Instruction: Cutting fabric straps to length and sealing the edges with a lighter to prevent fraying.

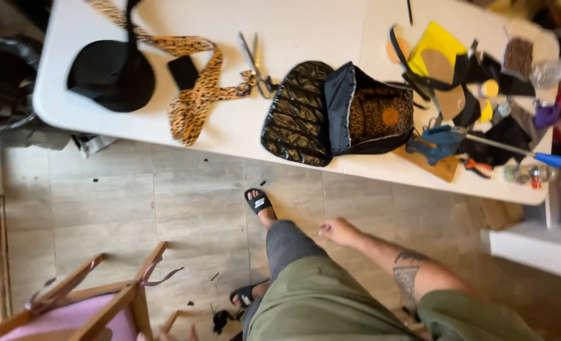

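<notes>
Head view: one right hand (338, 231), grip loosely curled on nothing, near one black bag (337, 113) and one scissors (257, 63).

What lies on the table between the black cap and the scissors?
In the head view, a leopard-print strap and a small black patch lie between the black cap and scissors.

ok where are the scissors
In the head view, the scissors lie on the white table, between the leopard-print strap and the black quilted bag.
</notes>
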